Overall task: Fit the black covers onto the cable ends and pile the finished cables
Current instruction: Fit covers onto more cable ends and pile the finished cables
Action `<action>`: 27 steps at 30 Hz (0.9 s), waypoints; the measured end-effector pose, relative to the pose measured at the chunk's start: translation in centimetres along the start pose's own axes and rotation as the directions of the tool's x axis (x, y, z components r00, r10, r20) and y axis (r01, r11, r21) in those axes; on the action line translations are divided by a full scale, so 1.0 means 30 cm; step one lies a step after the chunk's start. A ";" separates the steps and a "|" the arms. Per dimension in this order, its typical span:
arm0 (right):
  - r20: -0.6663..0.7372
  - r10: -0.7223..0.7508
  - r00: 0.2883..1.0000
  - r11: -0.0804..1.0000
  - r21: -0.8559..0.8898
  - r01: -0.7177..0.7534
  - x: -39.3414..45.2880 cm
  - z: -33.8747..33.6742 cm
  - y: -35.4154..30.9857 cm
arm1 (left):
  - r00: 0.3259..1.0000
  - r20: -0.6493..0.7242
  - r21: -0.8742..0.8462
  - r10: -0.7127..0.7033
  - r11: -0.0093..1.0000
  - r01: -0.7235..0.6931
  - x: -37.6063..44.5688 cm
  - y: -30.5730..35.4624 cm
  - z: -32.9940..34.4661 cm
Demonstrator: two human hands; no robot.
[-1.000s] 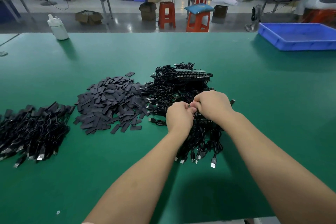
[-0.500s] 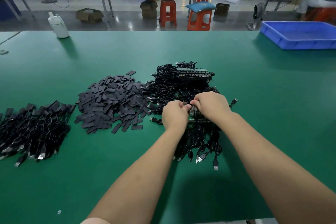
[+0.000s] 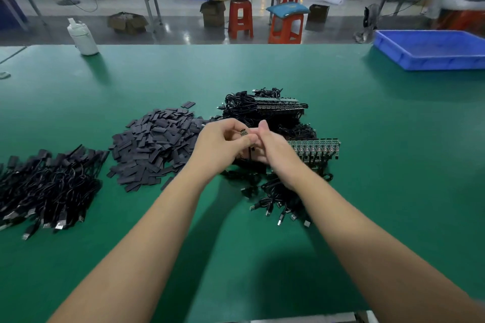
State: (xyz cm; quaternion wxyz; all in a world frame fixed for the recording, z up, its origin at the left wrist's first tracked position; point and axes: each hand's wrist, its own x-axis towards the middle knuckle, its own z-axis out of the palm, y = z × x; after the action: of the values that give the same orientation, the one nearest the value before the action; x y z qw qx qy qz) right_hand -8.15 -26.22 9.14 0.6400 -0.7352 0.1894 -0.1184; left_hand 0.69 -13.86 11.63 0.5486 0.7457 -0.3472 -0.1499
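One small circuit-board cable end [image 3: 244, 132] is pinched by the left hand [image 3: 223, 143] and right hand [image 3: 273, 147]; three heaps are seen.

Blk covers [image 3: 157, 144] heaped beside cables [image 3: 265, 113]

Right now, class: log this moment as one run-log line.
left hand: pinches small board end | right hand: steadies it | black covers: untouched | finished pile: left
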 end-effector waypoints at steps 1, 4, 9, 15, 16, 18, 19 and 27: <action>0.043 0.018 0.999 0.991 0.128 -0.023 -0.014 0.038 0.002 | 0.999 -0.033 -0.014 -0.018 1.000 0.017 0.000 -0.002 -0.007; 0.014 -0.056 0.998 0.996 0.067 0.055 -0.039 0.114 0.039 | 0.993 -0.068 -0.023 -0.101 0.995 0.100 -0.009 -0.060 -0.026; -0.043 -0.016 0.999 0.964 -0.266 0.004 -0.038 0.162 0.122 | 0.954 -0.005 -0.241 -0.301 0.926 0.291 -0.071 -0.255 -0.047; 0.055 0.226 0.973 0.887 -0.424 -0.182 -0.071 0.205 0.223 | 0.995 -0.041 0.802 -0.088 0.591 0.085 -0.137 -0.531 -0.103; 0.069 0.276 0.959 0.882 -0.415 -0.224 -0.077 0.214 0.236 | 0.997 -0.008 0.836 -0.070 0.546 0.045 -0.149 -0.554 -0.108; 0.078 0.328 0.941 0.870 -0.414 -0.269 -0.089 0.228 0.266 | 0.999 0.043 0.873 0.014 0.486 -0.044 -0.164 -0.575 -0.110; 0.074 0.335 0.939 0.869 -0.408 -0.278 -0.096 0.232 0.280 | 0.997 0.051 0.878 0.062 0.473 -0.074 -0.167 -0.570 -0.106; -0.001 0.261 0.965 0.941 -0.220 -0.255 -0.122 0.223 0.358 | 0.979 0.067 0.621 -0.193 0.776 0.110 -0.169 -0.531 -0.098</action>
State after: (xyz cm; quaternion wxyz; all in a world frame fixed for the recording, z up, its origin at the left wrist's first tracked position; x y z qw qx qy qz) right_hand -10.02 -19.81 -2.20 0.5678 -0.7715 0.2871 -0.0016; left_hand 4.49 -5.80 -2.81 0.2395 0.8977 -0.3498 -0.1199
